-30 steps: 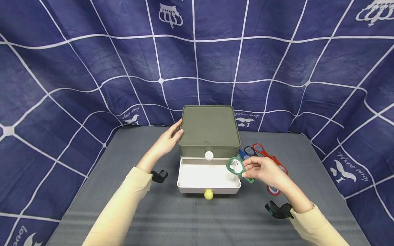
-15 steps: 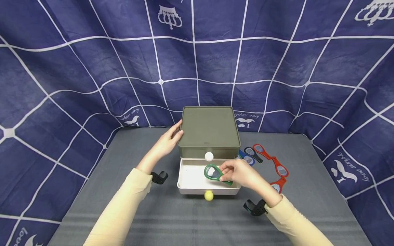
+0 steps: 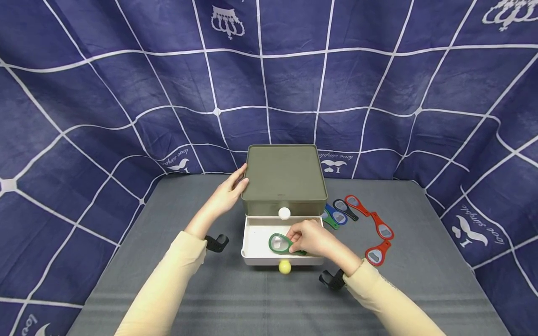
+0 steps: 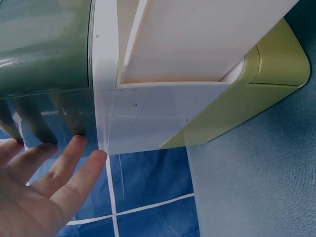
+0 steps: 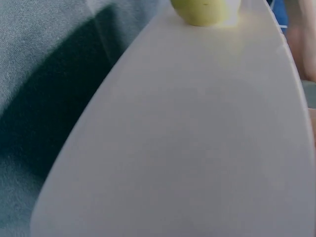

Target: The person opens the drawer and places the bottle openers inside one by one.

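A small cabinet (image 3: 286, 173) with an olive-green top stands on the table, its lower white drawer (image 3: 257, 238) pulled out. In the head view my right hand (image 3: 310, 239) pinches the handle of a green bottle opener (image 3: 278, 243), low in the drawer with its round metal end pointing left. The drawer's front (image 5: 182, 128) fills most of the right wrist view and hides the opener there. My left hand (image 3: 227, 193) rests its fingertips against the cabinet's left side. Seen from the left wrist, its fingers (image 4: 74, 182) are spread and fairly straight at the glossy green wall.
Right of the cabinet lie several more bottle openers: a green one (image 3: 332, 221), a blue one (image 3: 338, 217), a black one (image 3: 346, 209) and several red ones (image 3: 383, 230). A yellow knob (image 3: 284, 267) sticks out from the drawer front, a white knob (image 3: 284, 213) above it.
My right hand has carried the green bottle opener left from the drawer's right edge and lowered it inside. The left hand has stayed at the cabinet's side.
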`<state>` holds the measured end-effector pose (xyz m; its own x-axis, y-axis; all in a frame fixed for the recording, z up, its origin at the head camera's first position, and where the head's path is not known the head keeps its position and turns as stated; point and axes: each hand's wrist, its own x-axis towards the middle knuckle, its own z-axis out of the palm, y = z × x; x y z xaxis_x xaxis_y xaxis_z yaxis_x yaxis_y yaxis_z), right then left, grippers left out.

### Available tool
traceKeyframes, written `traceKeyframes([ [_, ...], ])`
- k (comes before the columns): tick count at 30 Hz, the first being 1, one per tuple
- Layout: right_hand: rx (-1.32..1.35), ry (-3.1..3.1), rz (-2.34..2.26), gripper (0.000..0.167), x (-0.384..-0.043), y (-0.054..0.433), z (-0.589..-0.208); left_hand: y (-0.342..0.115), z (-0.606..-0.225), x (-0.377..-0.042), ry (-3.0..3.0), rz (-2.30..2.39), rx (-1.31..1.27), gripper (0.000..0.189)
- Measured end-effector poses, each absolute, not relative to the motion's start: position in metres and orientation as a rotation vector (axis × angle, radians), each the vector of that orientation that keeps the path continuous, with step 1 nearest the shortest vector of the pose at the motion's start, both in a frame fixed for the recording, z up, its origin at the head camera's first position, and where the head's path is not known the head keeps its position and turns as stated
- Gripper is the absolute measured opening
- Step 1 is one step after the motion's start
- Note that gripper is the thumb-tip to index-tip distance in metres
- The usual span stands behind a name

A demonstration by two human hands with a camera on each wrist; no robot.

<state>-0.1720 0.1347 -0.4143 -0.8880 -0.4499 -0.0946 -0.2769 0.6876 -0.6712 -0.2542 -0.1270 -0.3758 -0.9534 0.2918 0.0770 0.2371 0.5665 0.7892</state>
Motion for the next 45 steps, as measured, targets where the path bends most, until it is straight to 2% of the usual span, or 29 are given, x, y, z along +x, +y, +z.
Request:
traceKeyframes([
  [24, -0.59, 2.736, -0.884, 0.022, -0.173, 0.121, -0.424, -0.128, -0.377, -0.255, 2.725, 1.362, 0.463, 0.057],
  [34, -0.748, 2.74, -1.105, 0.018, -0.161, 0.148, -0.398, -0.129, -0.376, -0.256, 2.72, 1.369, 0.478, 0.057],
  [38, -0.653, 2.787, -1.203, 0.016, -0.156, 0.17, -0.387, -0.129, -0.376, -0.256, 2.721, 1.369, 0.48, 0.057],
  [45, -0.296, 2.894, -1.303, 0.018, -0.155, 0.221, -0.388, -0.129, -0.377, -0.256, 2.717, 1.368, 0.478, 0.057],
])
